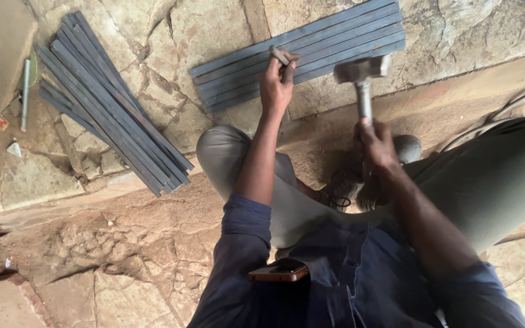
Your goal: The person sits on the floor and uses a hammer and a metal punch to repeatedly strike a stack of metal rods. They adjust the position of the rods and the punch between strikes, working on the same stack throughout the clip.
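While we crouch over the cracked stone floor [153,36], our left hand [277,79] sits in the upper centre of the frame, fingers curled tight around a short metal punch [279,54] whose tip rests on the row of flat steel bars [311,51] laid side by side at the top. Our right hand [377,143], right of centre, is clenched about the handle of a hammer [363,73], its heavy head raised just beside the punch and above the bars' lower edge. We note a second bundle of steel strips [107,103] lying diagonally at upper left, well apart. A phone [279,271] protrudes from the shirt pocket at lower centre.
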